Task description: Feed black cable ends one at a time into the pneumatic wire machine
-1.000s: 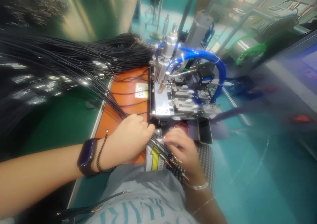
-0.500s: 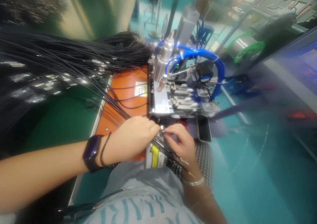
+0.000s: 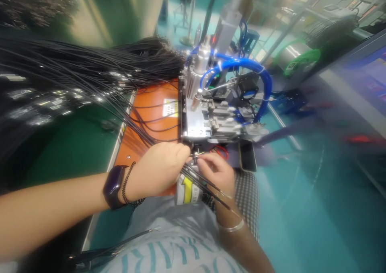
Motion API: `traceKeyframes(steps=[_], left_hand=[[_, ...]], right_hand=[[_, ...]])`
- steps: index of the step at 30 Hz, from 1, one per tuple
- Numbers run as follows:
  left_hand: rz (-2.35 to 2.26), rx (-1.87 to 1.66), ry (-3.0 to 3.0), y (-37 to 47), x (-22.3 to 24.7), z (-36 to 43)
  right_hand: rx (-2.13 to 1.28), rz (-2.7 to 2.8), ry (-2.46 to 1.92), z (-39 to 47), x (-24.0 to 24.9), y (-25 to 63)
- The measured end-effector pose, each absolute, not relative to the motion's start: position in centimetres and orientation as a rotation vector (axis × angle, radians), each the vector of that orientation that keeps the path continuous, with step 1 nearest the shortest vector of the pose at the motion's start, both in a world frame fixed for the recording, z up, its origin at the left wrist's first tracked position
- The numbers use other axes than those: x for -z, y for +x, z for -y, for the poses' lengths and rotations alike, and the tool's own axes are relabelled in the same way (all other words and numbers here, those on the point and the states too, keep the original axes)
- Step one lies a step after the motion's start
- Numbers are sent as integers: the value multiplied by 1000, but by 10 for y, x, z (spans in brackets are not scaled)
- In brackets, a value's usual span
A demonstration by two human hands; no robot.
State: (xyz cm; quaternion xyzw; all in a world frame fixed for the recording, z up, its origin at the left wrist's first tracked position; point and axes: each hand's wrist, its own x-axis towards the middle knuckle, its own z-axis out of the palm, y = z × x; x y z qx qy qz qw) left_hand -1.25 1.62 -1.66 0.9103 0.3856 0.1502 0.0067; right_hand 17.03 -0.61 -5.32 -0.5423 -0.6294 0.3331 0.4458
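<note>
My left hand [image 3: 163,162] is closed around several thin black cables [image 3: 205,180], whose stripped ends reach out over my right wrist. Close beside it, my right hand [image 3: 218,170] has its thumb and fingertips pinched at a small metal fitting [image 3: 195,156] at the front of the machine [image 3: 197,122]. What sits between those right fingertips is too small to name. Other cables run from the left hand back across the orange worktop [image 3: 157,90].
A large bundle of black cables [image 3: 144,60] lies across the back left. Thick blue tubing [image 3: 267,84] loops over the machine. To the right of my hands lies a dark phone [image 3: 247,156]. A green-rimmed spool [image 3: 298,58] stands farther right.
My right hand has shifted slightly left, and its wrist with it. Thin wires now show by the fitting between the hands. The left hand keeps its grip on the cables.
</note>
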Motion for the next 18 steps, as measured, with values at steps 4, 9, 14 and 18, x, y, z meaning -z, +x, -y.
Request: traceKeyframes(steps=[4, 9, 14, 18], left_hand=[[-1172, -505, 2879, -13, 19, -16], [-1141, -498, 2916, -13, 17, -15], [-1068, -459, 2962, -12, 16, -16], [-1123, -442, 2878, -13, 22, -17]], right_hand=[[-770, 1481, -1340, 8, 54, 171], [-737, 1686, -1285, 9, 47, 168], [-607, 1826, -1208, 4, 46, 164], [-780, 1657, -1279, 3, 54, 165]])
